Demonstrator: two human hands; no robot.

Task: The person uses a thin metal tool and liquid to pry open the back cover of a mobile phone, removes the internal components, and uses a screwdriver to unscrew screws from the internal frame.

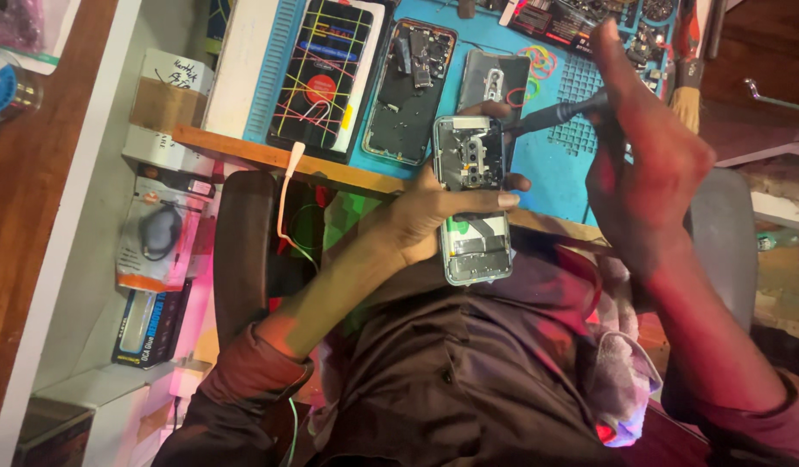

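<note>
Mixed, coloured light falls across a dim scene: a red-pink cast washes the right hand [646, 147] and forearm, and pink spills over the boxes at lower left. A green glow shows under the bench edge by the left hand [434, 212]. The blue work mat [555, 164] is the brightest, most evenly lit area; the lit screen of a phone [323, 73] glows without glare. The lap and lower corners sink into shadow. The right hand is motion-blurred, and straight edges bow toward the frame's borders.

second opened phone [410, 91] and rubber bands [539, 60] on blue mat [551, 169]
</note>
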